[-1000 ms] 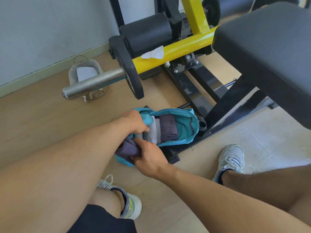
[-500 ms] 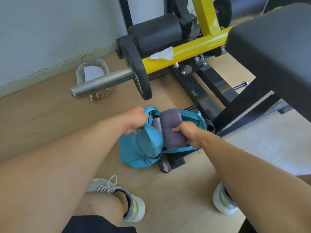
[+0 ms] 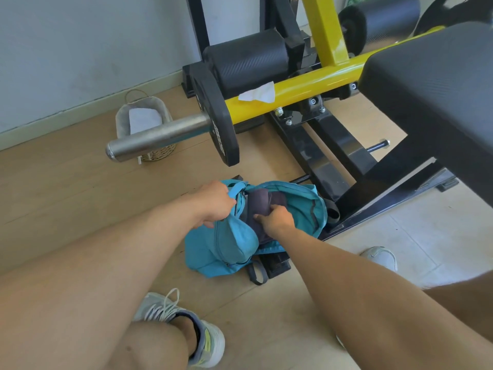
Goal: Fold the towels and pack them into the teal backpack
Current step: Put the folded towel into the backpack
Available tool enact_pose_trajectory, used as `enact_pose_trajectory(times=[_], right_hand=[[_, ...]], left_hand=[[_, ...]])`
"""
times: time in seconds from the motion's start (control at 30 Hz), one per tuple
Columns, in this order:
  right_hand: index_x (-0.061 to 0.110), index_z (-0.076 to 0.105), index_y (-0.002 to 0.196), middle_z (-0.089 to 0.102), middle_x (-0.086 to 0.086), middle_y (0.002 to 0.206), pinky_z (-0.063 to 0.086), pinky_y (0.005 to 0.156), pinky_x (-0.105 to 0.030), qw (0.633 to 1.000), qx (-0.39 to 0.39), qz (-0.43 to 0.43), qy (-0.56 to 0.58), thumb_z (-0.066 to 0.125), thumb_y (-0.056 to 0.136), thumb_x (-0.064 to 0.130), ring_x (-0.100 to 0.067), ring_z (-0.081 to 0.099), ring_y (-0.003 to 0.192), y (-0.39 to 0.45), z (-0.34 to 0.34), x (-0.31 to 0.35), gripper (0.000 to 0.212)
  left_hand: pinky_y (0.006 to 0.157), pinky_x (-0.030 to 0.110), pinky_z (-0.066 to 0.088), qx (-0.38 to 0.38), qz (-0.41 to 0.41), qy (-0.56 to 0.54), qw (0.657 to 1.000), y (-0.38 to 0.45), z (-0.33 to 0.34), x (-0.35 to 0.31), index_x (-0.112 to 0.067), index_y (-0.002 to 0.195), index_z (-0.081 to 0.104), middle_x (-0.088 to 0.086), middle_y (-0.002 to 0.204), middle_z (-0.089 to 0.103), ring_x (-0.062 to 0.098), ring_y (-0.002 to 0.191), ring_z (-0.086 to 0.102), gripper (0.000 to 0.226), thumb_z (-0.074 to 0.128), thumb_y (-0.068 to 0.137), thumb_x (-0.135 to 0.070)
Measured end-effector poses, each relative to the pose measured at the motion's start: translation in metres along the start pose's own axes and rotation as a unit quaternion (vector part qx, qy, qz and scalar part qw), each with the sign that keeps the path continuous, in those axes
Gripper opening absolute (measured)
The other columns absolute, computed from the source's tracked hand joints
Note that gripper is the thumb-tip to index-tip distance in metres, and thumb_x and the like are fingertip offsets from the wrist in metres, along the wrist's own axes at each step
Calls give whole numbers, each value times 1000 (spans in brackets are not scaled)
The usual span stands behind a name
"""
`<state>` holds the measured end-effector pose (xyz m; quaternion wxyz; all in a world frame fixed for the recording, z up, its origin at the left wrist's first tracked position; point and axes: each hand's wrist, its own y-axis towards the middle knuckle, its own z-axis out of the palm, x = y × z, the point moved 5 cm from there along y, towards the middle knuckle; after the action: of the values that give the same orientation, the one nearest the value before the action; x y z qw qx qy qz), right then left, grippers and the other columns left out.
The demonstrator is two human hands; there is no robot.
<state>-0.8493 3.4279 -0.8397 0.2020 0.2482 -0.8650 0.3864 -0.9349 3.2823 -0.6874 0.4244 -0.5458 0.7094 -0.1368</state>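
Observation:
The teal backpack [image 3: 226,249] lies open on the wooden floor in front of me. My left hand [image 3: 216,202] grips its upper flap and holds the opening wide. Inside sits a folded dark purple towel [image 3: 260,202], partly sunk into the main compartment. My right hand [image 3: 276,217] is at the bag's mouth with fingers curled around the towel's lower end. Anything deeper in the bag is hidden by the towel and my hands.
A yellow and black weight machine [image 3: 306,86] with a steel bar [image 3: 160,137] and a black plate juts out just behind the bag. A padded black bench [image 3: 440,84] is at right. A small wicker basket [image 3: 145,121] holding a white cloth stands by the wall. My shoes flank the bag.
My right hand has pushed the purple towel lower into the backpack. My left hand keeps holding the flap open. The camera has shifted slightly.

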Motion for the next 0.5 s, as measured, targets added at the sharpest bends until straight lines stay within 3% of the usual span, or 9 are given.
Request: enact_pose_trajectory(times=[0.1,0.17,0.23,0.27,0.33,0.4,0.5], right_hand=[[8,55,135,58,-16,134,47,96,-39,997,-17,-33,-69,61,95,50,-35,55,122,-2,5,2,59],[11,31,155,39,-14,152,38,111,-46,984,-65,-88,-141,54,99,48,-34,40,137,-13,1,4,70],[19,6,163,17,-6,167,26,121,-46,953,-117,-196,-197,45,105,40,-30,22,150,-26,0,9,73],[21,1,163,9,-2,170,18,125,-44,939,-95,-238,-231,37,108,37,-27,12,155,-29,6,10,68],[18,1,164,-2,0,172,4,128,-41,930,5,-231,-285,24,111,35,-24,-1,158,-25,23,0,60],[16,2,163,-7,-1,171,1,128,-40,933,59,-204,-290,22,111,34,-24,-4,158,-19,28,-8,59],[15,7,164,-3,0,171,3,127,-36,955,64,-200,-208,25,112,32,-22,-1,158,-19,16,-5,58]], left_hand=[[87,48,62,-3,-22,92,995,6,-1,8,-2,121,59,22,121,65,37,103,71,22,53,103,-13],[84,48,63,-1,-30,136,990,8,-1,11,1,117,59,23,117,66,36,100,72,20,55,101,-11],[83,46,63,-7,-25,167,986,10,-3,11,0,114,61,21,114,68,35,97,73,18,55,100,-10],[82,46,63,-10,-21,178,984,9,-5,10,0,114,61,20,114,68,35,97,73,18,55,100,-10],[83,46,63,-9,-18,193,981,8,-7,8,-2,115,62,19,115,68,34,98,74,18,56,100,-10],[84,45,63,-6,-21,195,981,6,-8,7,-3,116,62,18,117,69,33,99,74,18,56,101,-10],[86,44,62,-3,-18,175,984,2,-10,4,-5,121,61,16,117,70,32,101,73,23,52,102,-15]])
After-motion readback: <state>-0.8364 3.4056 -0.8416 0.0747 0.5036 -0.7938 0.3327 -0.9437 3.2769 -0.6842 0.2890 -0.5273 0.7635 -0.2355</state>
